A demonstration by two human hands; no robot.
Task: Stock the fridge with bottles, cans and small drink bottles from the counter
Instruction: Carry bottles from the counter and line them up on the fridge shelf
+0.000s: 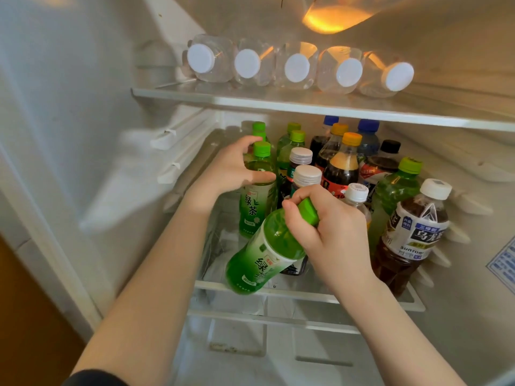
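Note:
I am reaching into an open fridge. My right hand (326,232) grips a green tea bottle (264,254) by its cap and neck; the bottle is tilted, its base over the front edge of the middle shelf (315,295). My left hand (231,168) curls round the shoulder of an upright green tea bottle (255,201) at the shelf's left. Behind and to the right stand several more bottles: green tea, cola with orange caps (341,165), silver-capped ones and a brown oolong tea bottle (412,235).
The upper glass shelf (278,103) carries several clear water bottles (296,66) lying with white caps toward me. The fridge's left wall has shelf rails (181,146). A drawer compartment (250,344) sits below the middle shelf. The fridge lamp glows at the top.

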